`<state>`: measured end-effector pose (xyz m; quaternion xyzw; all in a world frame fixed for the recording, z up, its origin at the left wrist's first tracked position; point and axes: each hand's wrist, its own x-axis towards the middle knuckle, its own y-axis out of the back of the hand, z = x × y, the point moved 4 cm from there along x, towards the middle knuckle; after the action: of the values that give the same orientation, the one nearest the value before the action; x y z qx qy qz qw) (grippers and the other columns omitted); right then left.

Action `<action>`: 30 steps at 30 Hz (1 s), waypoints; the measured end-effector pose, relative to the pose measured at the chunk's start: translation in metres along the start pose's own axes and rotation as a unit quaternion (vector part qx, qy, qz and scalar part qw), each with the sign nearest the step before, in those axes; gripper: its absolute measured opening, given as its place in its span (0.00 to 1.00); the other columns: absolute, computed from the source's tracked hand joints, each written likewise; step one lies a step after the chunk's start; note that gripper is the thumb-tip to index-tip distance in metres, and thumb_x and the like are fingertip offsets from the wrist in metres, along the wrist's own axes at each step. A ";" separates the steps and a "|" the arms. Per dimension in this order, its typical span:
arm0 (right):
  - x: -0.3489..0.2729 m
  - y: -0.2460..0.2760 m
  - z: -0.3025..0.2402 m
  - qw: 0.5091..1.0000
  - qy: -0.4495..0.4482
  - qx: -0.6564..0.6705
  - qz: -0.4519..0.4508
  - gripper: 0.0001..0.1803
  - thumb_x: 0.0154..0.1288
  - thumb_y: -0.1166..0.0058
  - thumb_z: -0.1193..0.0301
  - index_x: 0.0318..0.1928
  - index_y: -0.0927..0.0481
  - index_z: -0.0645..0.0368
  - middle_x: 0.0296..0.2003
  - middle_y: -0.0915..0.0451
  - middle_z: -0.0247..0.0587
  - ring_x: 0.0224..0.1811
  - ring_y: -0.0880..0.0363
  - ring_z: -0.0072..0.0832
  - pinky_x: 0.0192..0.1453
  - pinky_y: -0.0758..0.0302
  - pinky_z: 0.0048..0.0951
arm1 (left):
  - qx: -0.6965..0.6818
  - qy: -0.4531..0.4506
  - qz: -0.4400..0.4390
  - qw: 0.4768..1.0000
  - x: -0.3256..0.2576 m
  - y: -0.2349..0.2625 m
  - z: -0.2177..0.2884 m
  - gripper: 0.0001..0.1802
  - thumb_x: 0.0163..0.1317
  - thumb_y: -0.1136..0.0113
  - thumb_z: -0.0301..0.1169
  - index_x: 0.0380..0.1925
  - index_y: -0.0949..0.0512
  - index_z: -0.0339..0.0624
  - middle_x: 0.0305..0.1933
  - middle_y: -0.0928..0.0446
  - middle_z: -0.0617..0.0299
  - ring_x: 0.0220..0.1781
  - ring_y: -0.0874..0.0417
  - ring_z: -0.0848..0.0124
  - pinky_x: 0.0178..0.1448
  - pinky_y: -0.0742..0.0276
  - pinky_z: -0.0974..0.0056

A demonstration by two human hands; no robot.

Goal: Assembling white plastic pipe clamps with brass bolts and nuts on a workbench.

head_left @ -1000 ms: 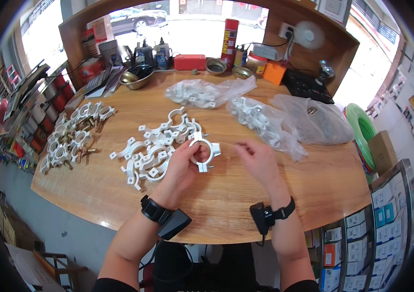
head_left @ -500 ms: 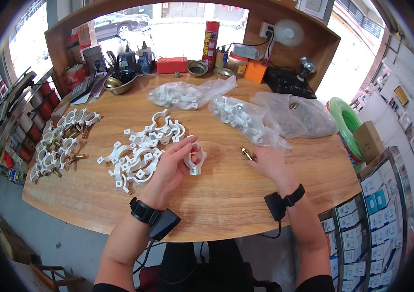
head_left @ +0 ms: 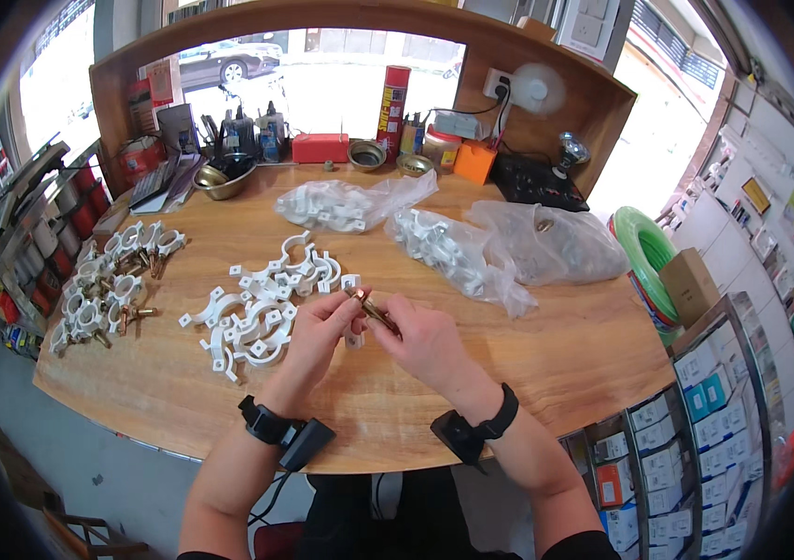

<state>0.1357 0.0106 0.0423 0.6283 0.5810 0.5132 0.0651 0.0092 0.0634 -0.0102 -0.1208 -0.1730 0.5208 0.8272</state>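
Note:
My left hand (head_left: 315, 334) is closed on a white plastic pipe clamp (head_left: 351, 281), whose middle is partly hidden by the fingers. In my right hand (head_left: 423, 338) is a brass-coloured expansion bolt (head_left: 376, 315), its tip meeting the clamp at my left fingertips. Whether the bolt has entered the clamp's hole, I cannot tell. Loose white clamp halves (head_left: 252, 322) lie in a heap just left of my left hand. Farther left sit several ring-shaped clamps with bolts attached (head_left: 122, 285).
Clear plastic bags of white clamps (head_left: 322, 205) (head_left: 439, 245) and a larger clear bag (head_left: 556, 247) lie across the wooden table (head_left: 509, 373). Along the back stand metal bowls (head_left: 366, 155), a red spray can (head_left: 391, 112) and an orange box (head_left: 474, 162). Green hose coils (head_left: 644, 257) are at the right.
My right hand has moved left with the bolt, up to the clamp in my left hand. The left hand has shifted slightly, and the whole view has moved a little.

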 end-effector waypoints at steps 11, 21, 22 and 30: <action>-0.013 -0.036 0.037 0.805 -0.257 0.496 -0.200 0.11 0.57 0.51 0.68 0.38 0.31 0.60 0.27 0.26 0.41 0.25 0.27 0.23 0.25 0.31 0.24 | 0.006 -0.019 0.042 0.999 -0.001 0.000 -0.001 0.13 0.58 0.51 0.30 0.40 0.27 0.33 0.27 0.27 0.64 0.27 0.28 0.79 0.33 0.32 0.76; -0.016 -0.025 0.028 0.858 -0.190 0.464 -0.111 0.10 0.60 0.55 0.74 0.41 0.34 0.66 0.25 0.28 0.38 0.20 0.30 0.18 0.24 0.31 0.18 | -0.015 -0.049 0.025 0.998 -0.001 -0.001 0.002 0.13 0.59 0.52 0.30 0.41 0.28 0.32 0.30 0.27 0.63 0.28 0.29 0.78 0.35 0.31 0.75; -0.018 -0.031 0.028 0.788 -0.230 0.547 -0.163 0.10 0.60 0.56 0.75 0.41 0.35 0.66 0.25 0.27 0.39 0.21 0.29 0.19 0.25 0.31 0.18 | -0.014 -0.049 0.027 0.998 -0.001 0.001 0.001 0.13 0.59 0.52 0.30 0.41 0.28 0.32 0.30 0.27 0.63 0.28 0.29 0.78 0.35 0.31 0.75; -0.014 -0.027 0.024 0.881 -0.174 0.440 -0.018 0.10 0.63 0.60 0.70 0.37 0.33 0.65 0.22 0.28 0.36 0.20 0.30 0.18 0.22 0.32 0.18 | -0.065 -0.036 0.032 0.997 -0.001 0.002 -0.002 0.14 0.59 0.52 0.31 0.42 0.29 0.33 0.32 0.28 0.63 0.30 0.29 0.77 0.35 0.32 0.74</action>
<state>0.1382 0.0199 0.0048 0.6608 0.7377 0.0855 -0.1086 0.0083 0.0629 -0.0127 -0.1613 -0.2321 0.5387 0.7936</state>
